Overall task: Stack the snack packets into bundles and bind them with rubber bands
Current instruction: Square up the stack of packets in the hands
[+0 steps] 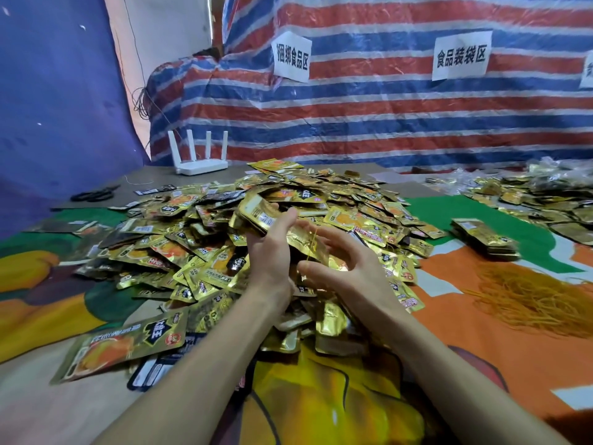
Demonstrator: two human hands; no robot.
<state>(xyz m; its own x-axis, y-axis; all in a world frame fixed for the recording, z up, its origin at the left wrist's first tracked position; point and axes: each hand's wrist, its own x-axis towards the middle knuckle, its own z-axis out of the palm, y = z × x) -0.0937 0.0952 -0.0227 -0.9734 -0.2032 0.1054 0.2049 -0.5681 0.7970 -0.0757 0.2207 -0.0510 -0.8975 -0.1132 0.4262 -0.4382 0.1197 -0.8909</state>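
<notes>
The left hand grips a stack above the pile and hides part of it. The right hand is spread beside it. A thin band crosses the stack. Bare cloth lies to the right.

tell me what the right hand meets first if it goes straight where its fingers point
Probably the bundle of packets gripped by the left hand: the right hand points up-left at it, a rubber band stretched just ahead. Depth is unclear.

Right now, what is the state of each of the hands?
Left hand: grips a stack of packets.
Right hand: open, fingers spread beside a rubber band.
</notes>
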